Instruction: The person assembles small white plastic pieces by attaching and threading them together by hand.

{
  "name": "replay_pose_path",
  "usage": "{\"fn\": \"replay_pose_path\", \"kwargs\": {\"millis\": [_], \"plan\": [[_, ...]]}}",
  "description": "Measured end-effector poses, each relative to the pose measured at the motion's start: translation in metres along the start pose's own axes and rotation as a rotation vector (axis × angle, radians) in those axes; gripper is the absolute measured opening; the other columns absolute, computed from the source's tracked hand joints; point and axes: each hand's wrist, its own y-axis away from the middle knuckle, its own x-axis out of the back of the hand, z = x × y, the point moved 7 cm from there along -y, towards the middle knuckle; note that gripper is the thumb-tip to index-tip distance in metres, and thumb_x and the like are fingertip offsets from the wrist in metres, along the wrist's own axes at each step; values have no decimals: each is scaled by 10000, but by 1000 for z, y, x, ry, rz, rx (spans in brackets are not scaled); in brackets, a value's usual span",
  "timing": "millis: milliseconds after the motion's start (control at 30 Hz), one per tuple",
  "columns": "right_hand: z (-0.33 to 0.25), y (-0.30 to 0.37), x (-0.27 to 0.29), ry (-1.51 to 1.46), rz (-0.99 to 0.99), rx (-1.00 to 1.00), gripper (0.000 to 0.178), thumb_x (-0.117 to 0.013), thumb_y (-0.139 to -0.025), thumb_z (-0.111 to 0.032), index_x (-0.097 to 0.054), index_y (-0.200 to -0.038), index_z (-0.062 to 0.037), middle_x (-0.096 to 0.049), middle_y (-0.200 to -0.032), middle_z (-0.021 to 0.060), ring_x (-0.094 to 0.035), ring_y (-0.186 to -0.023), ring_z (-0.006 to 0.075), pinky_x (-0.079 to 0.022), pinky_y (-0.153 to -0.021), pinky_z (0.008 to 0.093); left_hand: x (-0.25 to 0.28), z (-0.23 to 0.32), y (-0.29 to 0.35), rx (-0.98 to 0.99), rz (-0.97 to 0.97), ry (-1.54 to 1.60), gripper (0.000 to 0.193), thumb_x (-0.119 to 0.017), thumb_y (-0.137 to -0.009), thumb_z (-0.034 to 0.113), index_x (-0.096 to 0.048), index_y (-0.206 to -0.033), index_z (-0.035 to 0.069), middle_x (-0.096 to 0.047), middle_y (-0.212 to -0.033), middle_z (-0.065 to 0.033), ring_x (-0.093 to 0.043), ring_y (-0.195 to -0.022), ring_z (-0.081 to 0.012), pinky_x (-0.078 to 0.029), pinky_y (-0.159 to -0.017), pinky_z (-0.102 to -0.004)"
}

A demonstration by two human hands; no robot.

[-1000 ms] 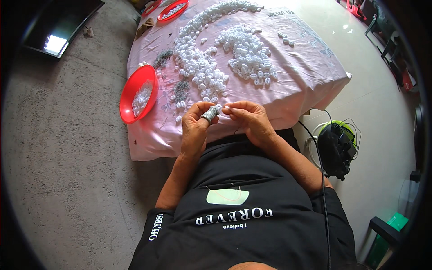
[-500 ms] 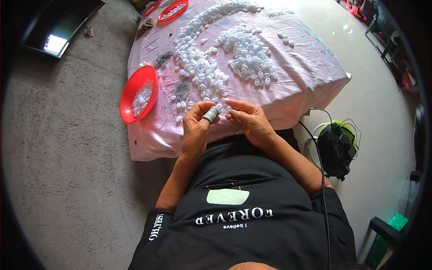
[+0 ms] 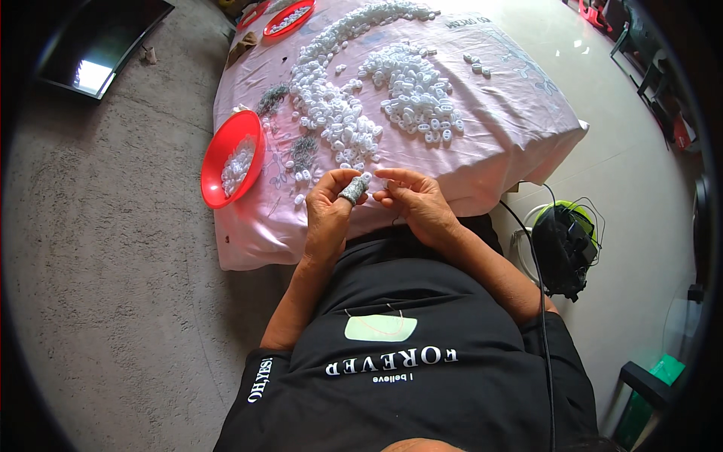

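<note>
At the near edge of the cloth-covered table, my left hand (image 3: 329, 207) is closed in a pinch on a small white oval plastic piece (image 3: 366, 178). A grey wrap (image 3: 352, 191) covers its thumb. Just right of it, my right hand (image 3: 423, 207) has thumb and forefinger pinched together, close to that piece. Something tiny and pale shows at its fingertips, too small to name. Beyond my hands lies a long heap of white oval pieces (image 3: 343, 124), which look to have holes. A second heap (image 3: 414, 87) sits to its right.
A red bowl (image 3: 213, 181) of white pieces stands at the table's left edge, near grey clumps of tiny parts (image 3: 303, 153). Another red bowl (image 3: 280, 29) is far left. A black cable (image 3: 544, 316) runs past my right arm. A bucket with black gear (image 3: 565, 248) stands right.
My right hand has shifted slightly left, its fingertips closer to the piece in my left hand. The left hand has stayed nearly still.
</note>
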Motion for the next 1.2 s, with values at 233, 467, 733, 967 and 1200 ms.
{"fn": "replay_pose_path", "kwargs": {"millis": [233,467,733,967,1200], "plan": [[-6,0,3,225,49,67,84,-568,-914,-62,-591,-964,1,-647,-905,82,-660,-812,144,-528,-708,222,4,-3,-1,-15,-13,-16,232,-492,-844,-71,-590,-1043,-3,-611,-962,-59,-598,-792,-114,-510,-743,-245],[-9,0,9,279,128,92,161,-602,-888,-66,-630,-1029,8,-663,-895,92,-663,-800,152,-533,-707,226,1,-5,0,35,1,26,219,-479,-836,-83,-598,-1003,-7,-623,-892,-50,-588,-749,-95,-492,-702,-221],[-3,0,6,198,49,43,158,-590,-902,-80,-617,-1019,23,-655,-943,102,-667,-842,165,-544,-749,240,0,-9,-1,32,0,18,201,-496,-843,-76,-600,-999,-2,-624,-893,-44,-587,-757,-93,-488,-705,-217],[3,-3,4,165,6,16,153,-584,-910,-84,-614,-1013,25,-657,-937,98,-666,-836,147,-545,-732,218,-6,6,4,-197,6,-344,196,-541,-828,-95,-589,-1000,-12,-634,-885,-44,-603,-807,-87,-488,-738,-216],[2,-2,4,178,21,-2,136,-603,-896,-76,-633,-985,23,-662,-895,80,-659,-807,128,-543,-704,207,-16,16,10,-303,-6,-586,261,-527,-801,-128,-591,-1023,-8,-647,-900,-58,-621,-832,-106,-498,-766,-234]]}}
